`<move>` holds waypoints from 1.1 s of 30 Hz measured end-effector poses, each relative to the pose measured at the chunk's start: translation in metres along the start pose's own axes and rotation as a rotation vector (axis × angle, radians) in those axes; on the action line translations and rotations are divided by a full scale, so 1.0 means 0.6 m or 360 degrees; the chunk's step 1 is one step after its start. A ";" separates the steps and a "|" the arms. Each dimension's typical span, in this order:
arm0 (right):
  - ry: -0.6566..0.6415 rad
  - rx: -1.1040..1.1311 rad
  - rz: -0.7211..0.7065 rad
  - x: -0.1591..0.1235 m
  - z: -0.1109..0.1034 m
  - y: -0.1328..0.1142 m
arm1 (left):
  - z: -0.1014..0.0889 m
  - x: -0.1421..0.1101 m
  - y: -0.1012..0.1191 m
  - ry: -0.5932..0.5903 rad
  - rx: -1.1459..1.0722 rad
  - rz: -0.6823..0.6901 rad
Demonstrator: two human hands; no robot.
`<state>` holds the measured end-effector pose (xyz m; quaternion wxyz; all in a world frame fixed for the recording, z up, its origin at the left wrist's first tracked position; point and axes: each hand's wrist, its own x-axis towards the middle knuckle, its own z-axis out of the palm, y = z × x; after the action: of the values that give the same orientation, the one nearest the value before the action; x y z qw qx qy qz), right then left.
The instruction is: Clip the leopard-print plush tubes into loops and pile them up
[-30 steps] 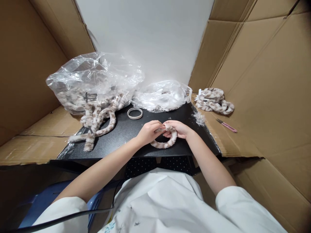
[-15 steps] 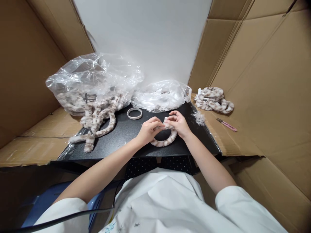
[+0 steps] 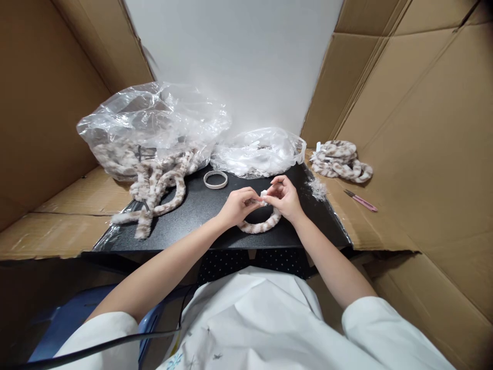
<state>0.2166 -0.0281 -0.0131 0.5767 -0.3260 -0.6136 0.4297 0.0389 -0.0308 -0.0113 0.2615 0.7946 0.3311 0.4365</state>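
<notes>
A fluffy white-and-brown ring (image 3: pixel 262 226) lies near the front of the black table, its far side between my two hands. My left hand (image 3: pixel 241 205) pinches the ring's upper left part with closed fingers. Opposite it, my right hand (image 3: pixel 284 198) has thumb and index finger pressed together at the ring's upper right, the other fingers curled loosely. A small white piece (image 3: pixel 264 193) sticks up between the fingertips; what it is I cannot make out.
A clear bag (image 3: pixel 154 118) with fluffy strips (image 3: pixel 165 205) spilling out stands left. Behind my hands lies another plastic bag (image 3: pixel 258 154), beside a tape roll (image 3: pixel 215 180). Finished-looking fluffy rings (image 3: pixel 342 159), pink thread snips (image 3: pixel 361 200) and white scraps (image 3: pixel 318 189) lie right. Cardboard walls (image 3: pixel 431 128) flank the table.
My fingertips have shifted slightly at the top of the ring, where a small white piece now shows instead of a fluffy tip. The view has moved a little.
</notes>
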 end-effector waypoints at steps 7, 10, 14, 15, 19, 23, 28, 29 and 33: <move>0.0012 -0.0391 -0.0307 -0.008 0.000 0.003 | -0.004 -0.005 0.007 -0.0036 -0.0268 -0.0348; 0.0033 -0.0476 -0.0317 -0.009 0.000 0.006 | -0.003 -0.004 0.005 -0.0005 -0.0336 -0.0341; 0.0048 -0.0465 -0.0256 -0.009 0.002 0.007 | -0.002 0.001 -0.004 -0.0006 -0.0380 -0.0453; 0.0039 -0.0443 -0.0233 -0.010 0.002 0.008 | -0.002 0.002 -0.006 -0.0017 -0.0403 -0.0497; -0.0040 -0.0449 -0.0163 -0.011 0.003 0.009 | -0.004 0.004 -0.014 -0.0086 -0.0436 -0.0598; -0.0097 -0.0519 -0.0178 -0.012 0.002 0.006 | -0.003 0.005 -0.012 -0.0036 -0.0422 -0.0646; -0.0232 -0.0745 -0.0271 -0.016 0.000 -0.001 | 0.001 0.004 -0.006 -0.0004 -0.0691 -0.0852; -0.0252 -0.0797 -0.0300 -0.016 -0.001 -0.001 | 0.001 0.004 -0.005 -0.0026 -0.0769 -0.0894; -0.0278 -0.0915 -0.0391 -0.019 -0.001 0.000 | -0.002 0.003 -0.004 -0.0117 -0.0973 -0.0975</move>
<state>0.2189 -0.0384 -0.0179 0.4538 -0.3609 -0.7917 0.1923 0.0380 -0.0276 -0.0116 0.6140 0.5607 0.3976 0.3880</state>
